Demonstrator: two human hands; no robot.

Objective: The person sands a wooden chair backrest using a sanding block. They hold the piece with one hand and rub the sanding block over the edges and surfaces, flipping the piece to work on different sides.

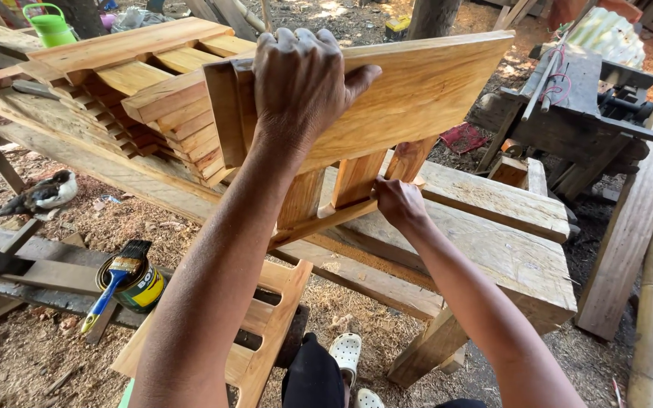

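Seen from the head camera, looking down. Up at 12 o'clock, left hand (pixel 300 87) spread flat and gripping over the top edge of a small yellow wooden stool (pixel 417 94), tipped on its side. Fingers curled over the edge, thumb pointing out to 3 o'clock. Just below, near the middle, right hand (pixel 396 202) pinching the thin wooden rail (pixel 326 219) that joins the stool's short legs (pixel 357 177). Stool held up between both hands, over a rough grey plank bench (pixel 508 257).

At 10 o'clock, a stack of yellow wooden frames (pixel 153 83) resting on the bench. Far at 11 o'clock, a green plastic watering can (pixel 51 26). At 8 o'clock, on the sawdust ground, a round tin can (pixel 139 289) with a blue-handled paintbrush (pixel 119 279) lying across its top. At 6 o'clock, another yellow wooden frame (pixel 270 317) and white clog shoes (pixel 345 355).
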